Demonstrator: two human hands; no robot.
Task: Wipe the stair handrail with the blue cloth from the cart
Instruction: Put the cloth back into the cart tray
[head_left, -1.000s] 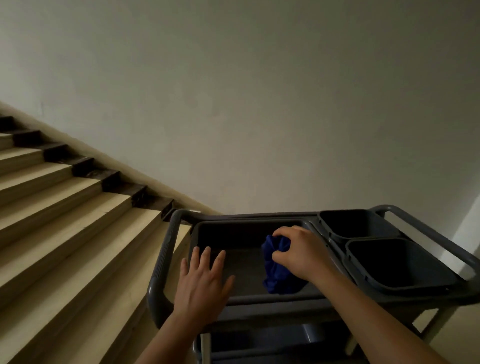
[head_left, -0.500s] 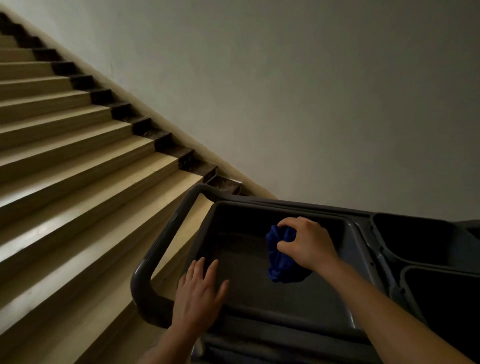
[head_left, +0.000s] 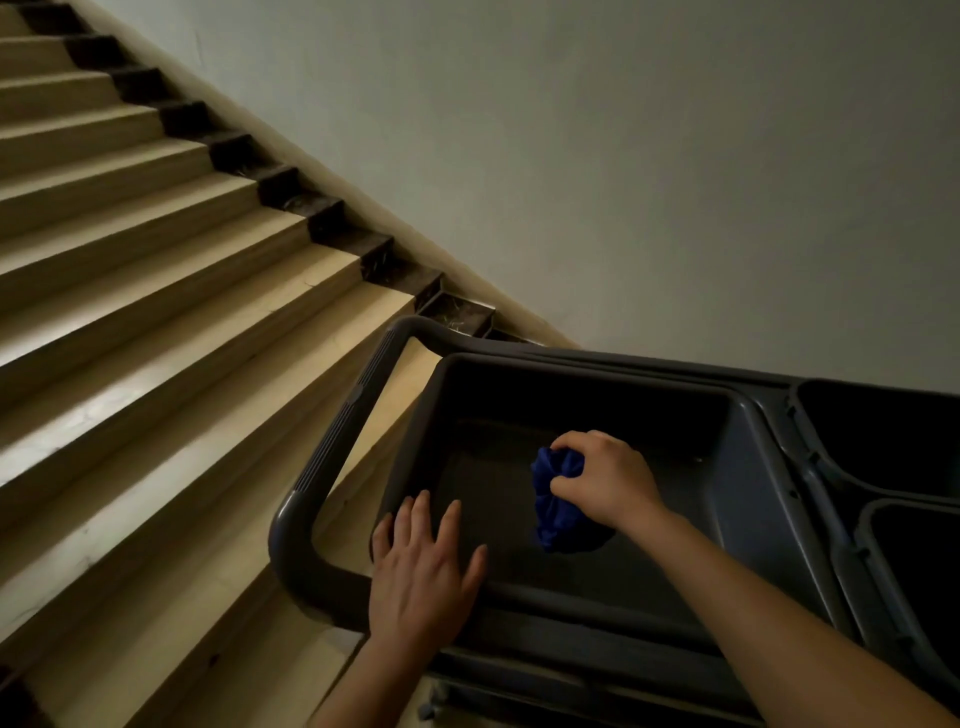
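A bunched blue cloth (head_left: 553, 506) hangs inside the large tray of the dark grey cart (head_left: 743, 436). My right hand (head_left: 605, 480) is closed around the cloth's top, holding it over the tray floor. My left hand (head_left: 423, 569) rests flat, fingers spread, on the tray's near left rim. No stair handrail shows in this view.
Beige stairs (head_left: 156, 270) with dark end blocks rise to the upper left along a pale wall (head_left: 623, 156). The cart's push handle (head_left: 332, 457) loops out over the lowest steps. Two smaller bins (head_left: 893, 431) sit at the cart's right end.
The view has swung left and down, so the stairs fill more of the frame. My right hand keeps hold of the cloth; my left hand stays on the tray rim.
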